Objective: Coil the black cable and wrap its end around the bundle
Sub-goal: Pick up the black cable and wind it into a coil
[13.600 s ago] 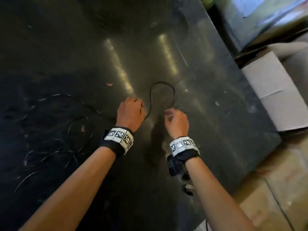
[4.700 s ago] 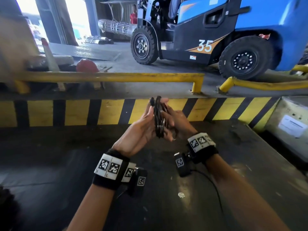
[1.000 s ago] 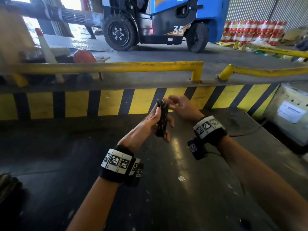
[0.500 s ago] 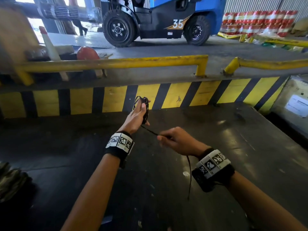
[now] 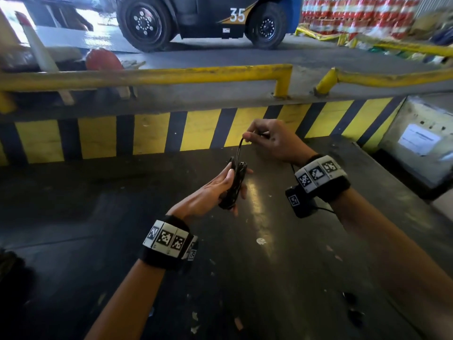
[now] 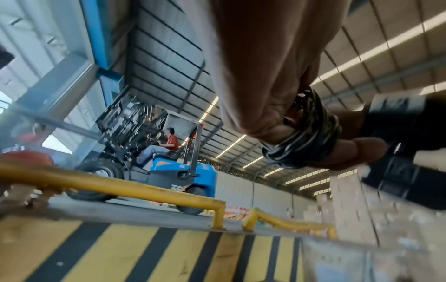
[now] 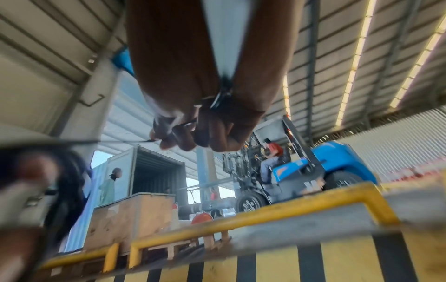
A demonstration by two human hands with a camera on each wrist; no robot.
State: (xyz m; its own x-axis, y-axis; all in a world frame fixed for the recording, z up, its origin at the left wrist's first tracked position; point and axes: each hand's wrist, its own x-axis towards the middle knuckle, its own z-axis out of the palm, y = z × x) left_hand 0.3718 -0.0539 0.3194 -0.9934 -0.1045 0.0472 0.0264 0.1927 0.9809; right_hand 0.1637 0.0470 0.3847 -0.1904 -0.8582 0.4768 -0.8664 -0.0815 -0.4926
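At frame centre the left hand (image 5: 215, 190) grips the coiled black cable bundle (image 5: 234, 185), long axis near-upright; the right hand (image 5: 272, 141) pinches its thin free end (image 5: 239, 149) just above (taut, ready to wrap).

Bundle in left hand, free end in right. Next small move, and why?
Probably carry the cable end over and around the coiled bundle for a wrap. The left hand grips the bundle above the table, and the right hand pinches the end pulled up and taut.
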